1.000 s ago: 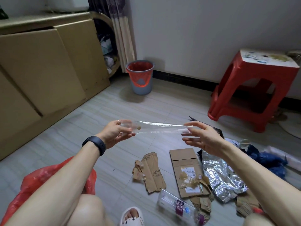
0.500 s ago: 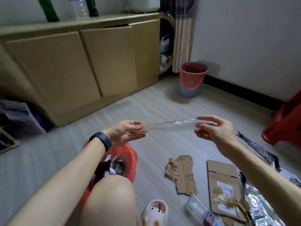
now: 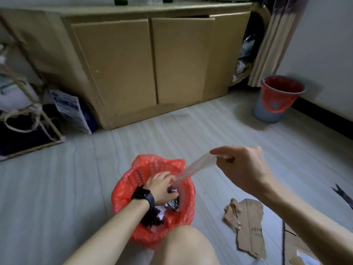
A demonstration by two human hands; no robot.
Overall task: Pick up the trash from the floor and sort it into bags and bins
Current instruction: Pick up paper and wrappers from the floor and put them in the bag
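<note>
A clear plastic strip (image 3: 194, 166) stretches between my two hands. My left hand (image 3: 161, 188), with a black watch on the wrist, grips the strip's lower end inside the mouth of a red bag (image 3: 126, 190) that stands on the floor by my knee. My right hand (image 3: 242, 167) pinches the upper end, higher and to the right of the bag. The bag holds dark and white scraps under my left hand.
A grey bin with a red liner (image 3: 277, 100) stands by the wall at the right. Torn cardboard (image 3: 246, 224) lies on the floor at the lower right. A tan cabinet (image 3: 152, 64) runs along the back, with a wooden rack (image 3: 28, 121) at the left.
The view swung left onto the red bag. My left hand went down into the bag with its end of the strip; my right hand kept the other end above.
</note>
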